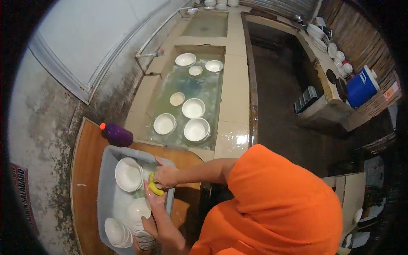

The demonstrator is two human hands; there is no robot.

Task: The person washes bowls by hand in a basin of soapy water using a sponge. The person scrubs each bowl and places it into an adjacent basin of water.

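My right hand grips a yellow sponge or cloth over a grey plastic tub. Close beneath it, my left hand touches the yellow piece; its fingers are partly hidden. Two large white bowls sit nested at the tub's far end, in cloudy water. Nearer, a white bowl rests beside a stack of dishes, and several nested bowls lean at the near corner. Another hand, its owner hidden, touches the stack.
A tiled basin beyond the tub holds floating white bowls. A purple bottle with an orange cap stands on the wooden board. A pipe tap juts from the left wall. At right stands a blue cooler.
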